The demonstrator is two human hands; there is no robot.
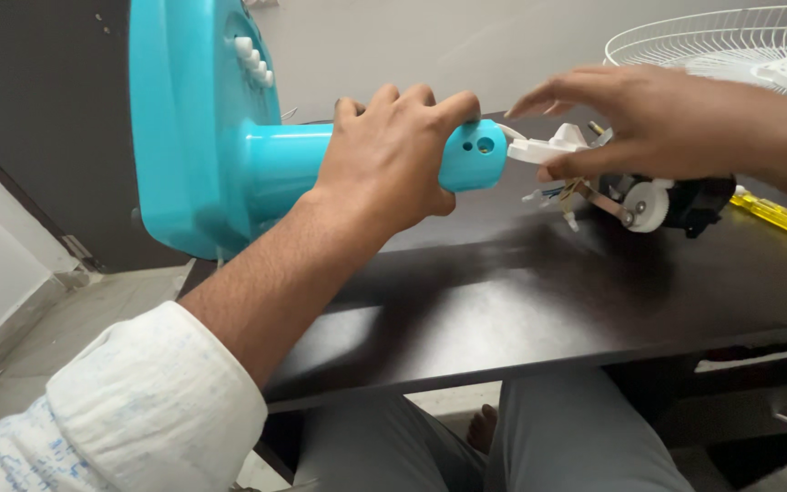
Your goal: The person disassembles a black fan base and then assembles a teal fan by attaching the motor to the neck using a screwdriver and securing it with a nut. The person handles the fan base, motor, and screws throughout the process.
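The left hand [392, 155] is wrapping tight around the turquoise plastic fan stand's neck [295, 164], tipping it sideways over the dark counter [503, 310], seemingly to steady it, while the right hand [658, 118] is pinching the white plastic motor bracket [553, 146] at its open end.

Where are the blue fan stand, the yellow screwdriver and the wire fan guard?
blue fan stand [275, 164], head view, on its neck.
yellow screwdriver [781, 217], head view, on its handle.
wire fan guard [685, 41], head view, on its wires.
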